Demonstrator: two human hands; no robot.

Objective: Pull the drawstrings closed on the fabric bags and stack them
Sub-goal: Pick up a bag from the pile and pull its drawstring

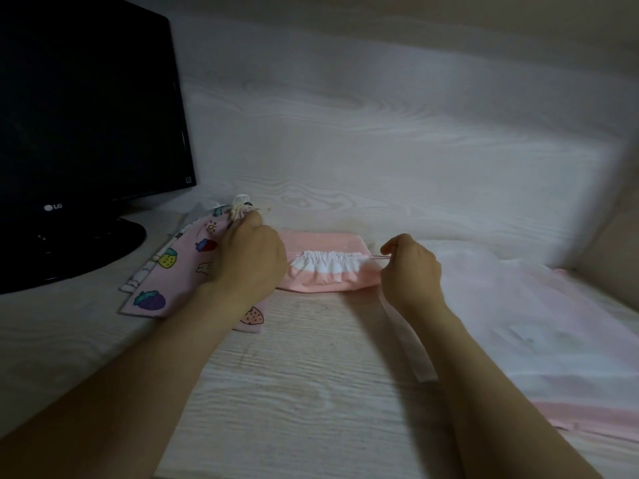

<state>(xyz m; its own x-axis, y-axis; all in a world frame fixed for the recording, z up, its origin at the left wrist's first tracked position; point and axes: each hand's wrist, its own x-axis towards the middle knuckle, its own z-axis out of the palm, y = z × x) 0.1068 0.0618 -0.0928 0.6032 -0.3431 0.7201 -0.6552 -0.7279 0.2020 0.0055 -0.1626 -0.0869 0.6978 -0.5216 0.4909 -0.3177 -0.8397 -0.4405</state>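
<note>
A pink bag with a gathered white top band (328,271) lies on the wooden desk between my hands. My right hand (409,267) pinches its thin drawstring (380,258) at the bag's right end, the cord pulled taut. My left hand (247,257) covers the bag's left end with curled fingers; what they hold is hidden. Under and left of that hand lies a pink fruit-print bag (166,267) with its cream cord knotted at a bunched top (238,207).
A black LG monitor (86,115) on a round stand fills the left side. A large pale pink and white fabric bag (539,337) lies spread on the right. A wood-grain wall panel (380,150) rises right behind the bags.
</note>
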